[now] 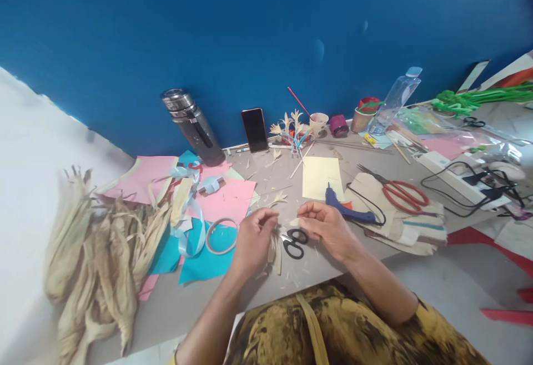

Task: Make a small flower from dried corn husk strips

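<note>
- Head view: near the centre of the frame, a small pale piece (295,222) is pinched between the thumb and fingers of the right hand (323,230).
- The fingers of the left hand (255,238) are curled in close to the thumb; whether anything is gripped by them cannot be told.
- Husk strips (278,259) are partly covered by the left hand, lower centre.
- Black scissors (295,248) are placed between the hands on the surface (266,293), which is strewn with scraps.
- Just above the right hand, a glue gun (350,211) is set down, its nozzle over a yellow sheet (320,176).
- Right of it, red scissors (403,194) are laid on folded cloth (428,223).
- At upper centre, a phone (255,131) is propped near the wall (250,31), and pale flowers (293,123) with blue stems are seen beside a cup (319,126).
- On the left, a flask (194,126) is stood beyond coloured paper (233,195), a tape ring (207,241) and ribbon (202,234).
- The lower left is filled by dried husks (110,265).
</note>
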{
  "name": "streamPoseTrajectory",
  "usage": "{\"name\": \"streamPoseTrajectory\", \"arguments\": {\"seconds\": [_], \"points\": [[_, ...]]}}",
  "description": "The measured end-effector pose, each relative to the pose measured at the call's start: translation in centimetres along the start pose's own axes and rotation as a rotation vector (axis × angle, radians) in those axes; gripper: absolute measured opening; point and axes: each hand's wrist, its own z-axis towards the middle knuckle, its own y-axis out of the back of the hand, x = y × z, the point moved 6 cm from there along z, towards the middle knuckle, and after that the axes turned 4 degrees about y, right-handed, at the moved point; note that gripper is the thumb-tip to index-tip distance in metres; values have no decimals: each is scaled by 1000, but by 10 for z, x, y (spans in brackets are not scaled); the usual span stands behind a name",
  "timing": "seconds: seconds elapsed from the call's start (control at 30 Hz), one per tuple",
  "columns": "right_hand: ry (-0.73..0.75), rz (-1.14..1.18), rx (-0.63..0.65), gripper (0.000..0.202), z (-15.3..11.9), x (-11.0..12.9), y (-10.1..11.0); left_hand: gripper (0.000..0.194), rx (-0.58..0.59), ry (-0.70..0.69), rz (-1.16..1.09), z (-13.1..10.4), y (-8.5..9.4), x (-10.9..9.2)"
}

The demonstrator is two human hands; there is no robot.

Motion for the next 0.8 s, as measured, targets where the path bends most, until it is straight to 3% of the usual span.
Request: {"name": "streamPoseTrajectory", "arguments": {"seconds": [0.07,0.17,0.37,0.63,0.7,0.8], "points": [[-15,4,-20,31,-2,-1,7,11,-118,-102,325,17,8,-4],[-52,15,-35,32,-7,-5,15,13,-84,-61,627,43,2,5],[-101,53,-26,31,-10,-15,26,16,-113,-2,620,60,-5,18],[-79,62,-20,32,-10,-9,20,7,-196,-75,325,57,8,10],[-71,58,-11,32,-11,-8,16,10,-174,-57,91,54,10,7],[-41,61,3,31,-10,-4,8,32,-46,94,-452,41,7,6]]}}
